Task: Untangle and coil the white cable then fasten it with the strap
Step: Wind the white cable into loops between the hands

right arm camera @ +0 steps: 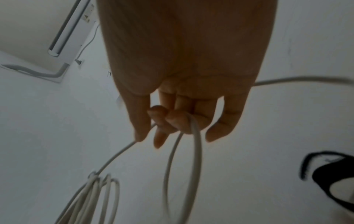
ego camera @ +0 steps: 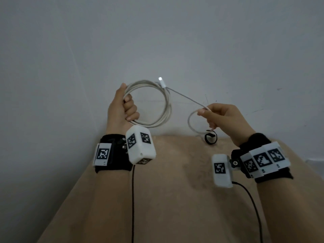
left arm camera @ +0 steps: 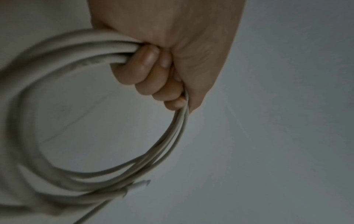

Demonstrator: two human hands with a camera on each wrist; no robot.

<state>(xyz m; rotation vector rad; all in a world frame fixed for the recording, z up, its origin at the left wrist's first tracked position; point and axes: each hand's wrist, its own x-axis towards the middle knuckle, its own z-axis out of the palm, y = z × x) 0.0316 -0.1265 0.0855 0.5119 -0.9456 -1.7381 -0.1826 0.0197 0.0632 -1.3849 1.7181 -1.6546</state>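
Coiling stage, item held aloft between both hands over a tan cloth-covered surface, in front of a plain pale grey wall. Principal item: a thin white round-sheathed cable, several turns already gathered into a hoop. The left hand is closed in a fist round one side of the hoop, fingers wrapped over the bundled strands, apparently so the finished turns cannot spring apart. A white plug end with a metal tip sticks out at the top of the hoop, free of either hand. From there one taut strand runs across to the right hand, which pinches it between thumb and fingertips; a smaller loose loop hangs below that hand, the remaining slack, judged ready to be laid onto the hoop as the next turn. Accessory: a black fabric strap curled into a small ring, lying unused on the far edge of the cloth just below the right hand, within easy reach for the fastening still to come. No knot or tangle is visible in the free length.
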